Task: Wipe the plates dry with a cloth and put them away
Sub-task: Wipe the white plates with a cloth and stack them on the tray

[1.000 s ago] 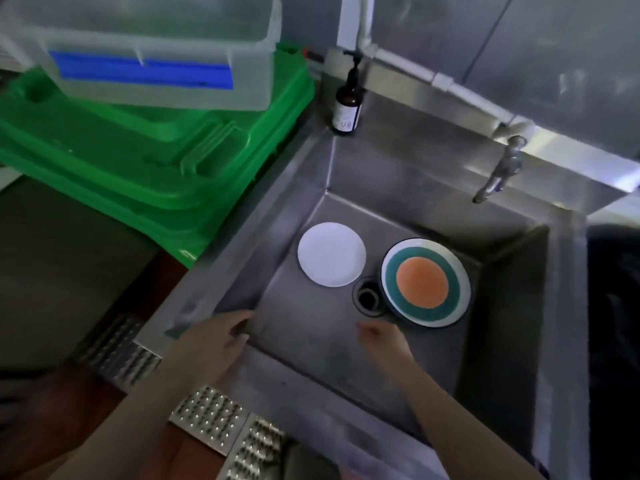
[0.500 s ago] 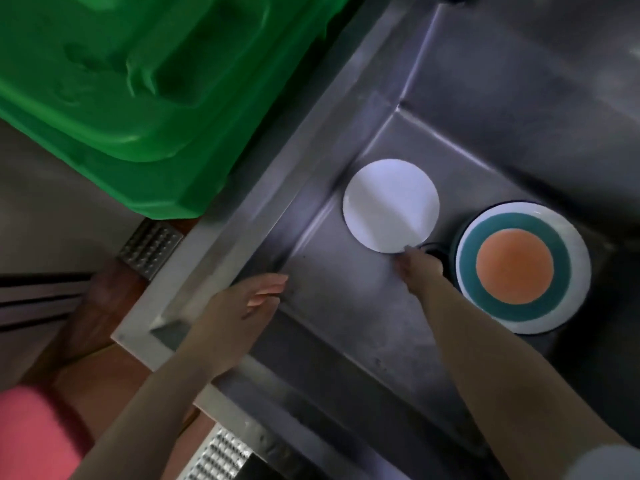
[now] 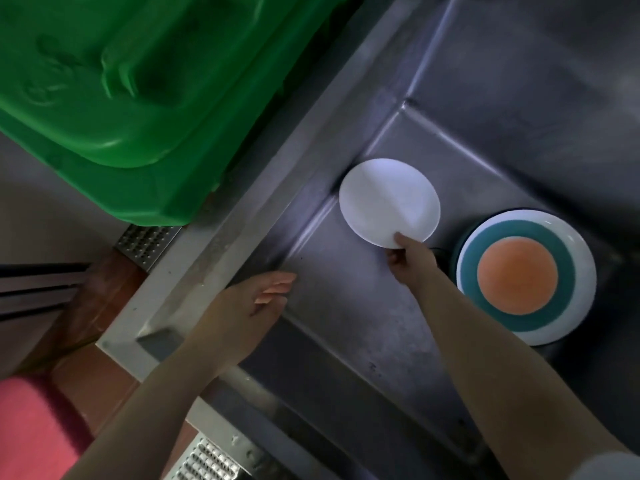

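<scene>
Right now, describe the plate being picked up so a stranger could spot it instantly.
Look into the steel sink, near its left wall. The white plate lies there, its near edge pinched by the right hand. It is plain and smaller, unlike the teal-ringed, orange-centred plate beside it.

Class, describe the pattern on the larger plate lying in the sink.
Head view: the larger plate has an orange centre, a teal ring around it and a white rim.

Right hand [image 3: 410, 259] pinched the near edge of the white plate [image 3: 388, 200] in the steel sink [image 3: 346, 327]. Left hand [image 3: 249, 310] rested open-palmed on the sink's left rim. Banded teal-and-orange plate [image 3: 526, 277] lay flat just right of the white one; green bin [image 3: 131, 98] sat upper left.
</scene>
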`<state>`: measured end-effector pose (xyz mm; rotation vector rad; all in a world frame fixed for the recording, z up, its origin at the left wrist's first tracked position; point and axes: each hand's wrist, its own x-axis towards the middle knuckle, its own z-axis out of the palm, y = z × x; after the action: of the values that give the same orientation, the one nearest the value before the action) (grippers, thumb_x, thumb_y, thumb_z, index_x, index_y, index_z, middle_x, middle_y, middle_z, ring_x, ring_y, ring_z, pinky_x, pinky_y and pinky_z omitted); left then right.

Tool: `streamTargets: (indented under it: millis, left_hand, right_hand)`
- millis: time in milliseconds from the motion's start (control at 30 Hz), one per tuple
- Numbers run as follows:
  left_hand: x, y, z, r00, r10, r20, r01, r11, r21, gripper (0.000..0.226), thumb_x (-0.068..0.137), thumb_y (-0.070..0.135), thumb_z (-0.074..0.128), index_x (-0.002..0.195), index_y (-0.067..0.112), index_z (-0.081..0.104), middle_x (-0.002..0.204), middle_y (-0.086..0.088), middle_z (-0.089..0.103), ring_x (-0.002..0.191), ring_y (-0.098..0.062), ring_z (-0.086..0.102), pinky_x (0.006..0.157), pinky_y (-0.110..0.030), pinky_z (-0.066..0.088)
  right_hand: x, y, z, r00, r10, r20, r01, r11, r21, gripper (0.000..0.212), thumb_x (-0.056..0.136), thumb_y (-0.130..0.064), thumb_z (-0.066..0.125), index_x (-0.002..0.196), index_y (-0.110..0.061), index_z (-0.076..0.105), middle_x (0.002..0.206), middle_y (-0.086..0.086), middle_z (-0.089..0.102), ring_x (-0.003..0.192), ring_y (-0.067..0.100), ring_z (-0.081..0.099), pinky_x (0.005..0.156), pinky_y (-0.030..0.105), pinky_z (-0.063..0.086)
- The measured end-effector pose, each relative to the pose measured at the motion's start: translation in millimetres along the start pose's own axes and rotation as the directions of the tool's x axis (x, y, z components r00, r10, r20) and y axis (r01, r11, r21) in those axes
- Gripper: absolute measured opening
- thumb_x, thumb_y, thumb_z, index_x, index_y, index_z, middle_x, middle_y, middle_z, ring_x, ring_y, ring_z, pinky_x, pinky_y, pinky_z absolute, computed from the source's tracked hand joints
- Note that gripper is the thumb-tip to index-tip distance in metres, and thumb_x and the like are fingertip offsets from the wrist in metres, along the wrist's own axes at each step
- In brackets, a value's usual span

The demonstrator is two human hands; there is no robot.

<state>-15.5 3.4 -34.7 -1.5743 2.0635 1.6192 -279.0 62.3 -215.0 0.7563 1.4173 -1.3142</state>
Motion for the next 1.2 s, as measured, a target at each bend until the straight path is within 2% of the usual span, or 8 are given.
streamTargets:
  millis: [300, 533, 700, 833, 933, 1000, 1100, 1200]
  left_hand:
    - [-9.8, 2.2, -2.8, 0.999, 0.007, 0.046, -0.006, 1.000, -0.029, 0.033, 0.095, 0.014, 0.057, 0.113, 0.041, 0.057, 0.111, 0.018, 0.067, 0.104, 0.005, 0.060, 0.089, -0.008, 0.039]
    - [-17.8, 14.1, -11.7, 0.993, 0.093, 0.077, -0.088, 0.994, -0.068, 0.031, 0.093, 0.017, 0.059, 0.105, 0.045, 0.060, 0.105, 0.026, 0.069, 0.102, 0.009, 0.060, 0.088, -0.010, 0.041]
    - [-18.3, 22.9, -16.7, 0.985, 0.164, 0.054, -0.156, 0.979, -0.131, 0.037, 0.094, 0.009, 0.057, 0.115, 0.039, 0.052, 0.102, 0.023, 0.067, 0.095, 0.007, 0.063, 0.079, -0.011, 0.046]
    - [-19.0, 44.8, -24.2, 0.965, 0.259, -0.029, -0.260, 0.964, -0.062, 0.044, 0.087, 0.006, 0.066, 0.128, 0.016, 0.052, 0.106, 0.005, 0.064, 0.090, -0.010, 0.063, 0.076, -0.020, 0.048]
    - [-31.3, 65.2, -32.6, 0.930, 0.363, -0.053, -0.363, 0.932, 0.006, 0.043, 0.084, 0.014, 0.070, 0.125, 0.017, 0.055, 0.106, 0.003, 0.065, 0.096, -0.013, 0.064, 0.087, -0.028, 0.046]
    - [-46.2, 72.0, -36.9, 0.848, 0.526, -0.067, -0.524, 0.850, 0.047, 0.036, 0.084, 0.013, 0.072, 0.119, 0.018, 0.064, 0.104, 0.001, 0.071, 0.097, -0.014, 0.066, 0.088, -0.029, 0.049]
    - [-70.4, 75.7, -44.7, 0.597, 0.784, -0.170, -0.764, 0.620, 0.178, 0.021, 0.081, 0.012, 0.073, 0.101, 0.015, 0.076, 0.096, 0.001, 0.075, 0.087, -0.013, 0.069, 0.072, -0.028, 0.051]
    - [-92.1, 78.2, -46.2, 0.381, 0.914, -0.137, -0.886, 0.404, 0.227, 0.030, 0.074, -0.001, 0.077, 0.103, 0.009, 0.074, 0.101, 0.007, 0.070, 0.088, -0.015, 0.070, 0.076, -0.027, 0.053]
  right_hand:
    - [-60.4, 4.4, -27.3, 0.994, -0.044, 0.098, 0.039, 0.998, 0.059, 0.021, 0.090, -0.002, 0.062, 0.109, -0.011, 0.060, 0.103, 0.006, 0.068, 0.089, 0.023, 0.066, 0.064, 0.028, 0.059]
    - [-145.9, -3.9, -58.8, 0.909, -0.401, 0.112, 0.415, 0.853, -0.315, 0.008, 0.091, -0.006, 0.061, 0.098, -0.006, 0.065, 0.088, 0.007, 0.069, 0.080, 0.020, 0.065, 0.067, 0.036, 0.058]
    - [-214.8, -10.2, -82.3, 0.592, -0.744, 0.310, 0.648, 0.210, -0.732, 0.017, 0.092, -0.019, 0.062, 0.080, -0.007, 0.064, 0.059, 0.001, 0.060, 0.061, 0.021, 0.060, 0.049, 0.018, 0.045]
    - [-277.0, 0.8, -93.4, 0.191, -0.871, 0.452, 0.648, -0.235, -0.725, 0.013, 0.089, -0.014, 0.066, 0.099, -0.011, 0.073, 0.065, 0.004, 0.067, 0.062, 0.020, 0.059, 0.054, 0.021, 0.034]
    - [-323.9, 18.3, -100.4, 0.010, -0.849, 0.528, 0.574, -0.428, -0.698, 0.027, 0.088, -0.019, 0.056, 0.109, -0.019, 0.073, 0.079, 0.001, 0.074, 0.065, 0.020, 0.065, 0.053, 0.026, 0.047]
    - [-347.8, 31.7, -107.3, -0.076, -0.834, 0.546, 0.540, -0.495, -0.681, 0.034, 0.085, -0.021, 0.048, 0.109, -0.019, 0.073, 0.086, 0.000, 0.075, 0.065, 0.022, 0.069, 0.052, 0.029, 0.052]
    - [-373.1, 51.2, -119.3, -0.209, -0.810, 0.549, 0.506, -0.569, -0.648, 0.034, 0.079, -0.008, 0.056, 0.108, -0.013, 0.073, 0.100, 0.001, 0.074, 0.076, 0.023, 0.072, 0.059, 0.031, 0.057]
    - [-385.1, 70.7, -132.6, -0.272, -0.832, 0.484, 0.507, -0.551, -0.662, 0.036, 0.077, 0.005, 0.068, 0.110, -0.008, 0.071, 0.112, 0.006, 0.070, 0.089, 0.025, 0.070, 0.069, 0.036, 0.059]
